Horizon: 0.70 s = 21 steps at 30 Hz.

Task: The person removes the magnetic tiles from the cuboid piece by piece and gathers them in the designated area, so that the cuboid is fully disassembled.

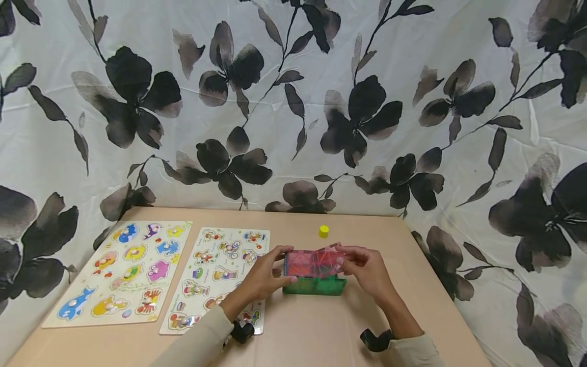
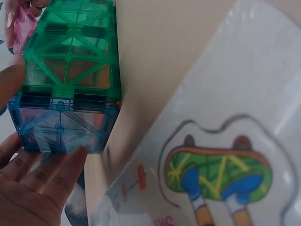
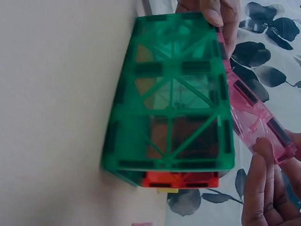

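Note:
A box of see-through magnetic tiles [image 1: 314,286] sits on the table, green along the side toward me. Its left end is blue [image 2: 61,129], and a red tile [image 3: 183,179] shows through the open right end. Pink tiles lie across the top. My left hand [image 1: 262,275] grips the box at its left end, thumb in front and fingers around the blue end and back. With thumb and fingertips, my right hand [image 1: 370,270] pinches a pink magnetic tile [image 3: 256,115] that tilts up at the top right of the box.
Two white picture boards, one with sea animals [image 1: 78,318] and one with cartoon figures [image 1: 208,278], lie on the left of the table [image 1: 321,341]. A small yellow cylinder [image 1: 323,231] stands behind the box. A flowered cloth [image 1: 293,132] hangs behind the table.

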Each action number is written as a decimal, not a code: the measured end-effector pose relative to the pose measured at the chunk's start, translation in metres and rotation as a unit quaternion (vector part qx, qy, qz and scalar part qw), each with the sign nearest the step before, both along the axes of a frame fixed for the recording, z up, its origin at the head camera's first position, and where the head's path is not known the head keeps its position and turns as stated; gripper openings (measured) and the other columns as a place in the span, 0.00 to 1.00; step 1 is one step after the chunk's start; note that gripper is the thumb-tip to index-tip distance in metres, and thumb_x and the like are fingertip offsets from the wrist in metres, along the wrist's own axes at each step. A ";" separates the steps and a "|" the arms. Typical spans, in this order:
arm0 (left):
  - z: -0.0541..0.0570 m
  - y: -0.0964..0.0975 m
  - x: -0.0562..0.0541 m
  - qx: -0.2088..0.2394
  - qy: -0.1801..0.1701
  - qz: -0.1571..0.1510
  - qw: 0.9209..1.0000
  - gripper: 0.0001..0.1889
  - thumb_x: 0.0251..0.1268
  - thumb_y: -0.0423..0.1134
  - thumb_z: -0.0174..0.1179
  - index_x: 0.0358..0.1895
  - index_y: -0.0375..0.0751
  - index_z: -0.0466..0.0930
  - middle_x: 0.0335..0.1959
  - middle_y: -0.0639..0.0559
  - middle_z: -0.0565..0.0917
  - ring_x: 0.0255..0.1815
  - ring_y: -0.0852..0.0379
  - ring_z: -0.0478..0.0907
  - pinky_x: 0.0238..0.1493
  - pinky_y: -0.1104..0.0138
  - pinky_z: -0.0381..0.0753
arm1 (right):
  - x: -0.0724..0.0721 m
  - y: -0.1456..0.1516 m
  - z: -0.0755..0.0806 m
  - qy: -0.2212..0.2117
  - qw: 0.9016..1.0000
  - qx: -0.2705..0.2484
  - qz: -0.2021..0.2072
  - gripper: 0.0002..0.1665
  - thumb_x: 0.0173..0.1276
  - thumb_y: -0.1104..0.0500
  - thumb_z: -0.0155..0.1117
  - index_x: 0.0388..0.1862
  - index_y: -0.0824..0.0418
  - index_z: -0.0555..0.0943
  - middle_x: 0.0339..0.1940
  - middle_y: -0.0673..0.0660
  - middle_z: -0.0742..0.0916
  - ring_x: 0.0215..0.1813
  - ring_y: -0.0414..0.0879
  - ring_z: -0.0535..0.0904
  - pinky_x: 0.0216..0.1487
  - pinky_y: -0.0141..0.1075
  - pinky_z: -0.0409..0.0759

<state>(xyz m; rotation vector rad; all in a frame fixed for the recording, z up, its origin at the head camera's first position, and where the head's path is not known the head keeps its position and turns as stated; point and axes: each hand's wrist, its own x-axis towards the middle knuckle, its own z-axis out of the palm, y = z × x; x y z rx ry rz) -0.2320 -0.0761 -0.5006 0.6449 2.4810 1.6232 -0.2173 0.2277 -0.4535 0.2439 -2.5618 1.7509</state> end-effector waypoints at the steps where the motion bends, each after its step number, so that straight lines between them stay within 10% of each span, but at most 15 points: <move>1: 0.000 0.000 0.000 0.002 -0.003 -0.002 1.000 0.41 0.65 0.41 0.77 0.79 0.53 0.67 0.79 0.48 0.74 0.81 0.40 0.69 0.73 0.47 0.80 | 0.000 0.001 0.002 0.002 1.000 0.003 -0.002 0.20 0.74 0.62 0.71 0.63 0.60 0.87 0.47 0.65 0.90 0.41 0.54 0.91 0.44 0.32 0.92; 21: 0.002 0.000 0.000 0.000 -0.007 -0.004 1.000 0.41 0.63 0.40 0.78 0.78 0.51 0.67 0.79 0.45 0.73 0.80 0.37 0.70 0.71 0.46 0.82 | -0.025 0.101 0.010 -0.014 0.999 -0.013 -0.040 0.27 0.83 0.63 0.60 0.77 0.61 0.74 0.54 0.56 0.86 0.48 0.39 0.89 0.51 0.32 0.91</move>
